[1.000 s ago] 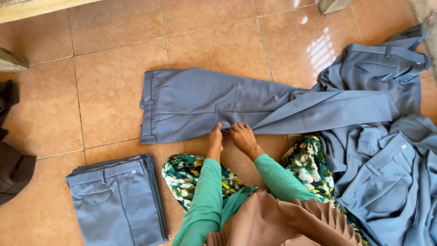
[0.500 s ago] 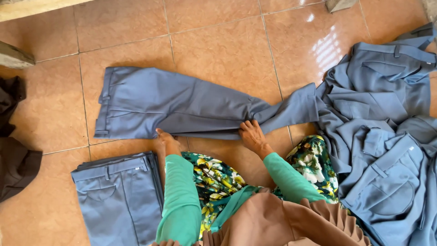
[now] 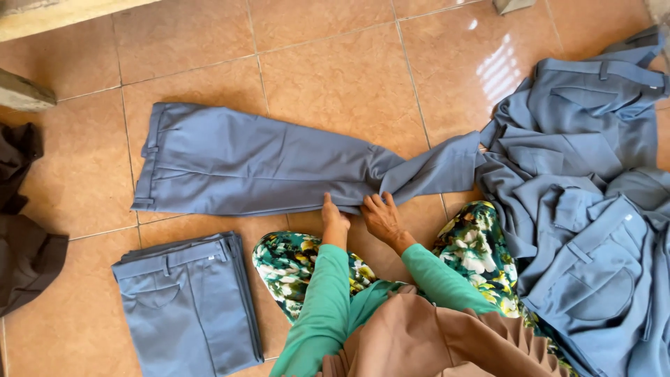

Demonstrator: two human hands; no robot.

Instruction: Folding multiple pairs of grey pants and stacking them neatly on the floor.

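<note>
Head view looks straight down at you seated on the tiled floor (image 3: 328,77), and a good deal is cut off. Your lap, a brown garment and green sleeves fill the bottom edge and hide the floor beneath them. The pile of grey-blue trousers (image 3: 586,209) on your right runs out of frame at the right edge and bottom right corner, so you cannot count the pairs in it. A dark garment (image 3: 24,230) at the left edge is only partly in view, and its kind is hard to make out. The folded trousers (image 3: 185,304) near the bottom left are clipped by the bottom edge.

The grey-blue trousers (image 3: 279,164) you are working on lie flat across the middle of the floor, waistband towards the left, leg ends twisted and touching the pile on the right. Your left hand (image 3: 333,215) and right hand (image 3: 380,215) sit side by side on the near hem of the legs. Fingers of both hands are laid out flat and pressing on the cloth, not clenched around it; whether any fold is pinched under them you cannot tell.

Compared with half a second ago, your left hand has come back from near the waistband to beside the right one, and the trousers lie flatter and further right.
</note>
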